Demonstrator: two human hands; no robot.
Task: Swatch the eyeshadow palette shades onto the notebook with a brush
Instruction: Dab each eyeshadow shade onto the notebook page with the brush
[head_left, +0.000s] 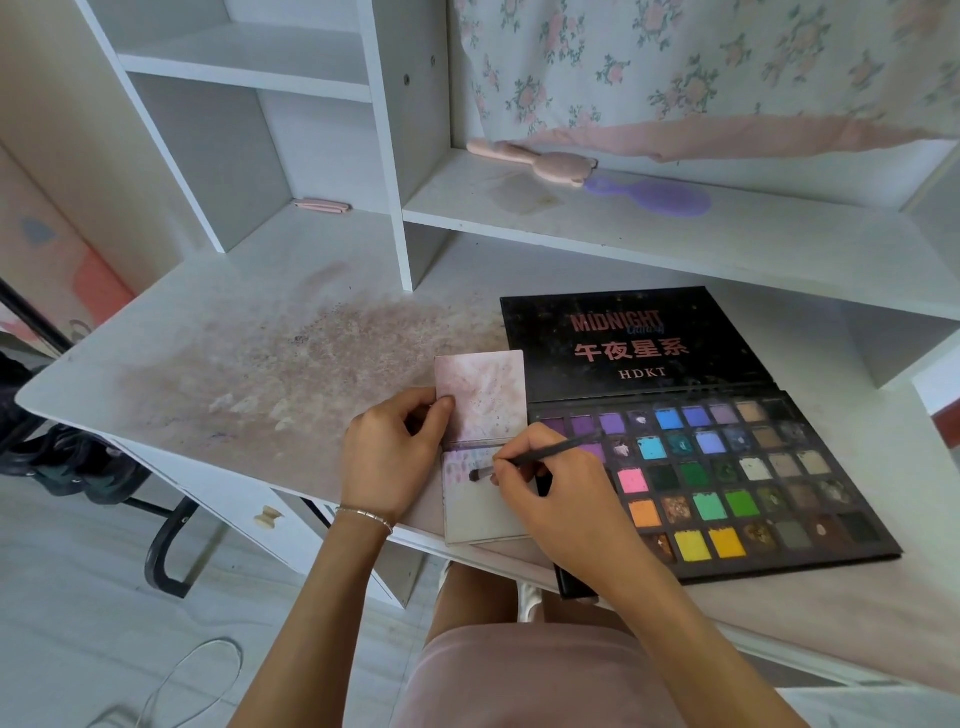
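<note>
The brush (524, 458) is held in the right hand (545, 488), pinched between thumb and curled fingers, its long axis running low-left to upper-right with the bristle tip pointing left and touching the lower page of the open notebook (483, 452). The notebook lies on the desk (234, 332) just beside the open eyeshadow palette (717, 467), its upper page pinned by the thumb of the left hand (389, 457), whose fingers are curled at the left edge.

Bright, soft daylight, faint shadows, sharp centre, with wide-angle bending of straight lines toward the edges.
</note>
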